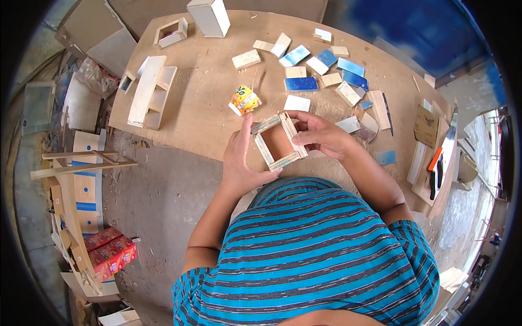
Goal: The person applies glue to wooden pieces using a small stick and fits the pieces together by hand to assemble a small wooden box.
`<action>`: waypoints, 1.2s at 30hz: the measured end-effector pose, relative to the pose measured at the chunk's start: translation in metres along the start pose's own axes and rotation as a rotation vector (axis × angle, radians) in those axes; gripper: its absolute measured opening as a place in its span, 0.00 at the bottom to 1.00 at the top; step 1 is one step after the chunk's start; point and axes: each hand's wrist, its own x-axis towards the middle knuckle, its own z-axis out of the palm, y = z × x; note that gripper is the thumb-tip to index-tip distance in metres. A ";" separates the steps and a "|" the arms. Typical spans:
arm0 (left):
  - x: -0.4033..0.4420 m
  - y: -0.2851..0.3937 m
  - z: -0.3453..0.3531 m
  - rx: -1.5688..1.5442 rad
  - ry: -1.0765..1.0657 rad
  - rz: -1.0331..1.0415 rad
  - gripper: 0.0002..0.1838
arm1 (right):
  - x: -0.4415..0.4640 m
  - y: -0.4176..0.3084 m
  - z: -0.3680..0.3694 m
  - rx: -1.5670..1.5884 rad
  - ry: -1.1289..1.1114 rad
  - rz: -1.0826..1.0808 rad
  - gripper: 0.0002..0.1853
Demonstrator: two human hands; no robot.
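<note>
Between my hands is a small square wooden frame (285,161), built from pale strips with worn paint, its middle open to the brown tabletop. My left hand (237,155) spans its left side, thumb at the lower edge and fingertips at the upper left corner. On the right strip, my right hand (322,134) grips with thumb and fingers. Just beyond the frame stands a yellow printed paper cup (244,101), tilted. A white block (297,103) lies close to my right fingers.
Several wooden blocks, some blue such as this one (300,84), lie scattered across the table (201,70). Wooden shelf pieces (148,92) and a white box (211,19) stand at left. At the right edge rests a handsaw (449,138). Red packages (111,252) sit lower left.
</note>
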 end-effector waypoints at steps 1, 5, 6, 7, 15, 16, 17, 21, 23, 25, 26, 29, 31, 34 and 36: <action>0.000 0.001 0.000 0.009 -0.003 0.003 0.65 | 0.000 0.000 0.000 -0.001 -0.004 -0.002 0.45; 0.000 0.001 0.000 0.051 0.015 0.042 0.65 | 0.002 0.005 -0.003 -0.006 -0.007 -0.026 0.44; 0.000 0.000 0.001 0.050 0.026 0.052 0.64 | 0.003 0.006 -0.003 0.000 -0.010 -0.035 0.41; -0.001 0.000 0.001 0.049 0.038 0.061 0.64 | 0.002 0.007 -0.003 0.006 -0.014 -0.043 0.38; 0.000 0.001 -0.002 0.062 0.011 0.123 0.61 | -0.003 0.008 -0.003 -0.064 -0.033 -0.089 0.33; 0.001 0.003 -0.003 0.061 0.013 0.132 0.60 | -0.003 0.009 -0.004 -0.073 -0.040 -0.092 0.35; 0.001 0.004 -0.003 0.059 0.015 0.141 0.60 | -0.003 0.010 -0.005 -0.082 -0.047 -0.096 0.37; 0.002 0.005 -0.003 0.023 0.035 0.154 0.60 | -0.011 0.004 0.000 -0.109 -0.044 -0.097 0.36; 0.002 0.002 0.000 -0.012 0.038 0.154 0.61 | -0.011 0.006 -0.001 -0.103 -0.040 -0.118 0.34; 0.000 -0.004 0.004 -0.043 0.012 0.068 0.62 | -0.007 0.009 -0.005 -0.121 -0.038 -0.056 0.32; -0.002 -0.007 0.008 -0.067 -0.001 0.031 0.63 | -0.005 0.011 -0.009 -0.134 -0.027 -0.025 0.31; -0.008 -0.015 0.020 -0.105 -0.045 -0.115 0.64 | 0.000 0.023 -0.010 -0.158 0.044 0.001 0.29; -0.018 -0.029 0.033 -0.205 -0.010 -0.156 0.64 | 0.006 0.037 -0.032 -0.284 0.115 -0.058 0.30; -0.028 -0.032 0.035 -0.197 0.025 -0.240 0.65 | 0.001 0.039 -0.068 -0.672 0.392 -0.226 0.33; -0.036 -0.039 0.034 -0.135 0.052 -0.292 0.65 | -0.016 0.017 -0.083 -0.982 0.718 -0.295 0.36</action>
